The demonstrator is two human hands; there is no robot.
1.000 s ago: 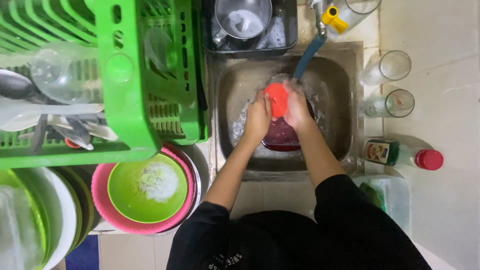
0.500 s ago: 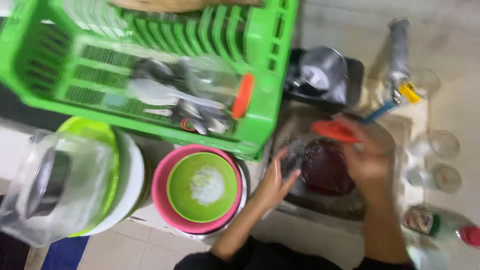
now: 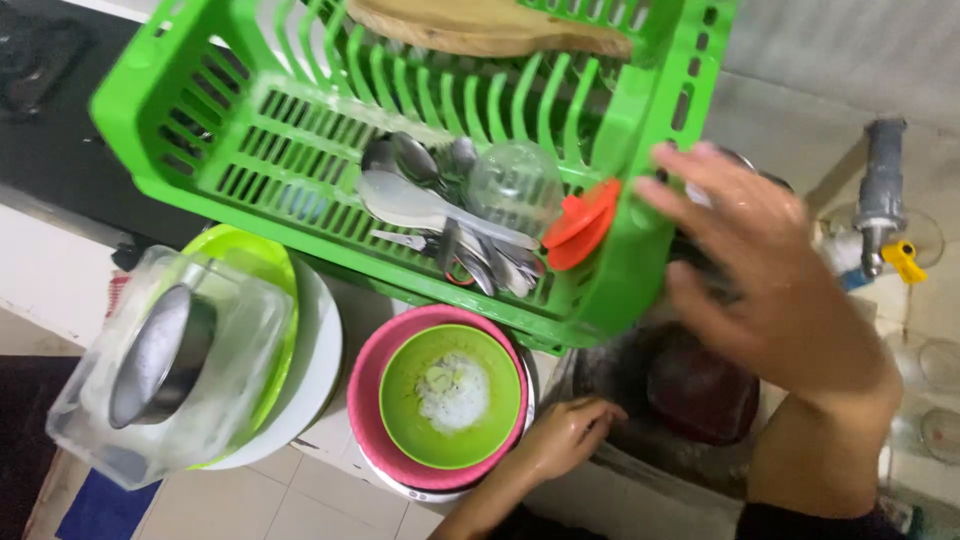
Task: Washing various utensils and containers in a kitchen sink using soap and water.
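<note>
hands hover beside green rack; bowls below.

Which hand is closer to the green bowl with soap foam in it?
Left. The left hand rests just right of the green bowl; the right hand is raised farther right, by the green rack.

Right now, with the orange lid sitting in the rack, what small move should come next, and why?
Probably lower the right hand to the dark red bowl in the sink: its fingers are spread and empty, the orange lid already rests in the green rack, and the left hand rests at the sink edge.
</note>
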